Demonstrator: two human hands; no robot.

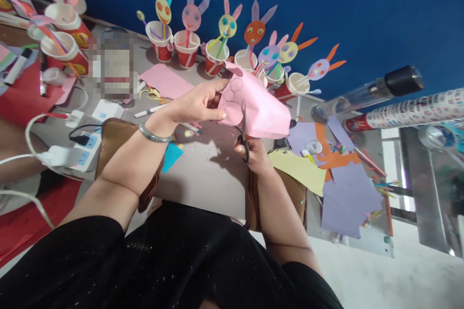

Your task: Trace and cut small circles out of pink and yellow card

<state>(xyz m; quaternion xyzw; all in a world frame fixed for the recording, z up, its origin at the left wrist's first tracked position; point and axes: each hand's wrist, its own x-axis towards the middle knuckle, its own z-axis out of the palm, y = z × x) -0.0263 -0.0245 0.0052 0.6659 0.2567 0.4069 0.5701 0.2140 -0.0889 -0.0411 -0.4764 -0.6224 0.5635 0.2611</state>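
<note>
A sheet of pink paper (268, 106) with several circles drawn on its left part is held up over the table. My left hand (199, 104) pinches its left edge, thumb on top near a larger rounded shape. My right hand (256, 154) is closed around the black handles of a pair of scissors (244, 128). The blades point away from me and lie across the pink paper, just right of the rounded shape. How far apart the blades are, I cannot tell.
Paper cups with paper rabbit heads (254, 33) line the back by the blue wall. A power strip (89, 142) with cables lies at left. On the right are purple paper (348, 198), yellow paper (299, 170), a clear bottle (348, 99) and a patterned roll (416, 111).
</note>
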